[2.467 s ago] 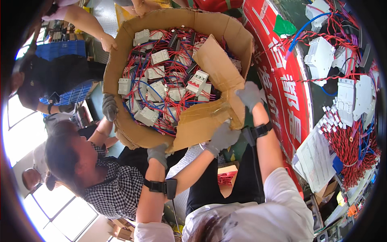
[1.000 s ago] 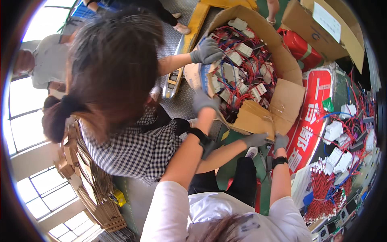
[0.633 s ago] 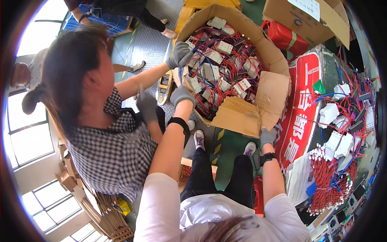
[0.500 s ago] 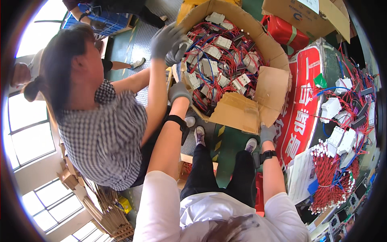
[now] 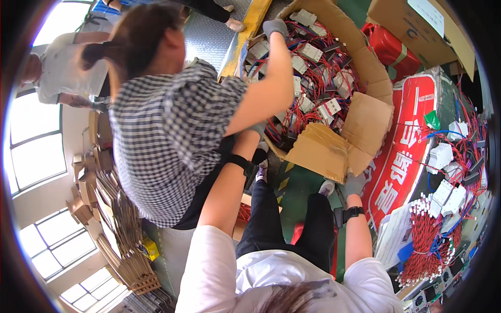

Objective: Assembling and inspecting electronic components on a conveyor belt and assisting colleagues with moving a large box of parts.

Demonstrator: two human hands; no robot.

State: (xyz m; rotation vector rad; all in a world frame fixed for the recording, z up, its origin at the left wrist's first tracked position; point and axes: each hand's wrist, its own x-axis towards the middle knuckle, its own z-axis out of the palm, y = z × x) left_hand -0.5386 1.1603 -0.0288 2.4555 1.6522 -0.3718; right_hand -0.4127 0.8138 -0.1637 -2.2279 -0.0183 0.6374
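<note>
A large cardboard box point(image 5: 380, 78) holds several white-and-grey electrical modules point(image 5: 311, 52) with red and blue wires. My right hand point(image 5: 356, 184), in a grey glove, grips the box's near right side by the bent-down flap point(image 5: 317, 151). My left hand point(image 5: 257, 129), gloved too, is closed at the near left edge; a co-worker's arm hides part of it. That co-worker, in a checked shirt point(image 5: 167, 141), leans over the box from the left. One gloved hand of theirs point(image 5: 275, 27) is at the far left rim.
To the right, a table with a red-and-white sign point(image 5: 399, 156) bears more wired modules point(image 5: 441, 156) and a red wire bundle point(image 5: 425, 235). Behind the box are a red container point(image 5: 391, 49) and another carton point(image 5: 412, 26). Another person point(image 5: 73, 68) stands far left, near flattened cardboard point(image 5: 112, 208).
The co-worker has bent forward and right, one hand now at the far rim. The whole view has shifted, and the box appears further right. My hands stay at its near side.
</note>
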